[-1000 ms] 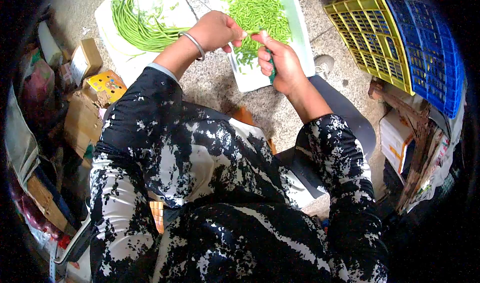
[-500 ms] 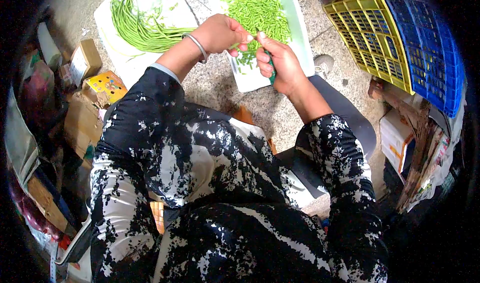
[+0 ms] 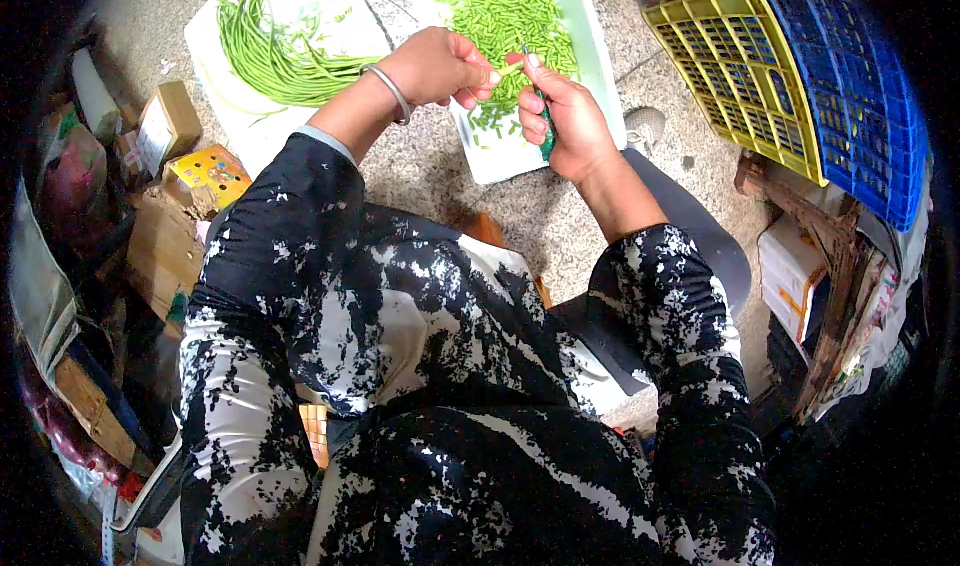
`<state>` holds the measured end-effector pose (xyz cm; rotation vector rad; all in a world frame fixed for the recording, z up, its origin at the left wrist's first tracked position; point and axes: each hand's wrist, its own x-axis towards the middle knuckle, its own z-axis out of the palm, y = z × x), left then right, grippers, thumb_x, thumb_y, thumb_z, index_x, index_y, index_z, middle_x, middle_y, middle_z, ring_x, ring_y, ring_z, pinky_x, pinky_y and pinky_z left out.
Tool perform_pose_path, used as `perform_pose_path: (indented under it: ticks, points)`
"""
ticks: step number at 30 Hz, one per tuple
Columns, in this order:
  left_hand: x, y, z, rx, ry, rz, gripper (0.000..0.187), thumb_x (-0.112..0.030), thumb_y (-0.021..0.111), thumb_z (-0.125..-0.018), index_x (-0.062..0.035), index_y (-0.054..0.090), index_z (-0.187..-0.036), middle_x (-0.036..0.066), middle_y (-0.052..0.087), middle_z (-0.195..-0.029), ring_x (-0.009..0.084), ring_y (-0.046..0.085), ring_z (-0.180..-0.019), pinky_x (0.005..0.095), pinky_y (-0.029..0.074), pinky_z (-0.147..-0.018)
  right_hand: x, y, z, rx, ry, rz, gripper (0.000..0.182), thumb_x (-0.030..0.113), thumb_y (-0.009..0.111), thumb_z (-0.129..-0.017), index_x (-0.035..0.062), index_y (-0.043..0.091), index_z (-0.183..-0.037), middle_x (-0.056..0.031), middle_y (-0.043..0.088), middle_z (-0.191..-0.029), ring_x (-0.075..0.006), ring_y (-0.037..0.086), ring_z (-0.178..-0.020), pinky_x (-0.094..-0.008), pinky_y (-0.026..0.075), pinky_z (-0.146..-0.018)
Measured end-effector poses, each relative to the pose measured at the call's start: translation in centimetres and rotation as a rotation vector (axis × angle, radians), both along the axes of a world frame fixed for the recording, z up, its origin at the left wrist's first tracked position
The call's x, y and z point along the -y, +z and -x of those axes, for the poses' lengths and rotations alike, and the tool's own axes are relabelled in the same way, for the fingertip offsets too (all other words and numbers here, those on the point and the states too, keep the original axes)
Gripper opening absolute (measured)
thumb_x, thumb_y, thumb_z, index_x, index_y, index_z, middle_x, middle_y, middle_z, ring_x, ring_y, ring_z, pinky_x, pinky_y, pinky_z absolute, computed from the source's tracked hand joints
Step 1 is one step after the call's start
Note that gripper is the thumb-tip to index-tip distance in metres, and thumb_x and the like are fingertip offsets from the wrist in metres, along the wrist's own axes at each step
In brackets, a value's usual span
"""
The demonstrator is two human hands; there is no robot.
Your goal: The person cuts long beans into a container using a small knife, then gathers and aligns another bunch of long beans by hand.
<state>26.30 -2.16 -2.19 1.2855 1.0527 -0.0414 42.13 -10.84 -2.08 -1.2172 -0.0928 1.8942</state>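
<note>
Over the white tub (image 3: 590,26) of cut green bean pieces (image 3: 505,11), my left hand (image 3: 450,69) pinches a long green bean (image 3: 511,68). A short length of the bean sticks out toward my right hand (image 3: 565,116). That hand is wrapped round the green handle of a small knife (image 3: 547,144), its thumb up by the bean's end. Most of the blade is hidden by the fingers. Left of the tub, a bunch of long green beans (image 3: 290,76) lies on a white board or sheet (image 3: 215,106), its right end passing behind my left wrist.
Yellow (image 3: 735,76) and blue (image 3: 850,86) plastic crates stand at the right, above a white box (image 3: 790,271). Cardboard boxes (image 3: 165,251) and a yellow carton (image 3: 210,176) crowd the left side. A shoe (image 3: 645,126) shows beside the tub on the speckled floor.
My right hand has shifted slightly right and tilted, away from my left fingertips. More of the bean now shows between the two hands. The left hand has barely moved.
</note>
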Motion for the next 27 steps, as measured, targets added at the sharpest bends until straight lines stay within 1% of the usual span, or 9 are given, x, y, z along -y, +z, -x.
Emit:
perform_pose_path:
  ticks: [6, 10, 12, 15, 16, 19, 22, 25, 27]
  points:
    - [-0.7, -0.2, 0.5, -0.055, -0.051, 0.011, 0.020, -0.025, 0.061, -0.078, -0.0050, 0.060, -0.077, 0.001, 0.061, -0.066, 0.0071, 0.055, -0.054, 0.0194, 0.039, -0.043, 0.2, -0.8, -0.8, 0.364, 0.196, 0.069, 0.028, 0.030, 0.057, -0.081, 0.0067, 0.060, -0.097, 0.0042, 0.039, -0.055, -0.0052, 0.030, -0.040, -0.0200, 0.022, -0.037]
    - [-0.5, -0.3, 0.8, -0.085, -0.049, -0.004, 0.020, -0.025, 0.062, -0.077, -0.0045, 0.060, -0.076, 0.001, 0.061, -0.065, 0.0076, 0.055, -0.052, 0.0194, 0.040, -0.044, 0.4, -0.5, -0.5, 0.344, 0.178, 0.107, 0.031, 0.031, 0.052, -0.085, 0.0051, 0.055, -0.102, 0.0070, 0.034, -0.054, -0.0038, 0.028, -0.042, -0.0185, 0.020, -0.038]
    - [-0.1, -0.4, 0.5, -0.090, -0.047, -0.028, 0.020, -0.024, 0.061, -0.077, -0.0044, 0.060, -0.076, 0.002, 0.061, -0.065, 0.0077, 0.055, -0.052, 0.0195, 0.040, -0.044, 0.3, -0.2, 0.0, 0.190, 0.076, 0.047, 0.023, 0.031, 0.056, -0.082, 0.0083, 0.055, -0.080, 0.0045, 0.039, -0.054, -0.0054, 0.029, -0.040, -0.0208, 0.021, -0.036]
    - [0.1, 0.1, -0.2, -0.086, -0.043, -0.044, 0.020, -0.024, 0.061, -0.078, -0.0041, 0.060, -0.076, 0.002, 0.061, -0.066, 0.0075, 0.055, -0.052, 0.0196, 0.040, -0.044, 0.3, 0.6, 0.7, 0.066, 0.130, 0.022, 0.025, 0.032, 0.054, -0.083, 0.0105, 0.048, -0.072, 0.0046, 0.038, -0.053, -0.0052, 0.029, -0.040, -0.0207, 0.021, -0.036]
    - [0.0, 0.2, -0.3, -0.046, -0.044, -0.049, 0.020, -0.024, 0.061, -0.078, -0.0041, 0.060, -0.076, 0.002, 0.062, -0.067, 0.0074, 0.055, -0.052, 0.0195, 0.040, -0.044, 0.4, 0.2, 0.7, 0.037, 0.138, -0.007, 0.024, 0.033, 0.053, -0.084, 0.0088, 0.055, -0.083, 0.0054, 0.037, -0.053, -0.0051, 0.030, -0.040, -0.0205, 0.022, -0.036]
    - [0.0, 0.5, -0.4, -0.004, -0.035, -0.065, 0.020, -0.024, 0.061, -0.078, -0.0042, 0.060, -0.076, 0.001, 0.061, -0.067, 0.0073, 0.054, -0.052, 0.0194, 0.039, -0.043, 0.4, 0.2, 0.5, 0.207, 0.145, -0.017, 0.029, 0.033, 0.053, -0.083, 0.0079, 0.057, -0.098, 0.0063, 0.035, -0.052, -0.0052, 0.029, -0.040, -0.0200, 0.022, -0.036]
    - [-0.4, -0.3, 0.0, 0.027, -0.005, -0.063, 0.020, -0.024, 0.062, -0.077, -0.0041, 0.060, -0.076, 0.001, 0.061, -0.067, 0.0077, 0.054, -0.051, 0.0198, 0.039, -0.043, 0.4, -0.4, -0.7, 0.200, 0.141, 0.036, 0.035, 0.032, 0.053, -0.084, 0.0079, 0.054, -0.109, 0.0056, 0.036, -0.054, -0.0053, 0.030, -0.041, -0.0199, 0.022, -0.037]
    - [-0.2, -0.4, 0.0, 0.007, 0.014, -0.067, 0.022, -0.025, 0.064, -0.076, -0.0035, 0.060, -0.076, 0.002, 0.061, -0.066, 0.0083, 0.054, -0.051, 0.0205, 0.041, -0.044, 0.5, 0.5, -0.2, 0.195, 0.114, 0.071, 0.033, 0.031, 0.044, -0.089, 0.0060, 0.050, -0.110, 0.0065, 0.033, -0.055, -0.0048, 0.027, -0.044, -0.0193, 0.021, -0.039]
    - [-0.1, -0.4, -0.2, -0.043, -0.008, -0.080, 0.023, -0.026, 0.065, -0.075, -0.0031, 0.060, -0.075, 0.003, 0.061, -0.066, 0.0085, 0.054, -0.050, 0.0208, 0.042, -0.045, 0.6, -0.2, 0.0, 0.158, 0.075, 0.060, 0.034, 0.033, 0.048, -0.086, 0.0064, 0.051, -0.106, 0.0041, 0.037, -0.057, -0.0057, 0.029, -0.043, -0.0199, 0.023, -0.039]
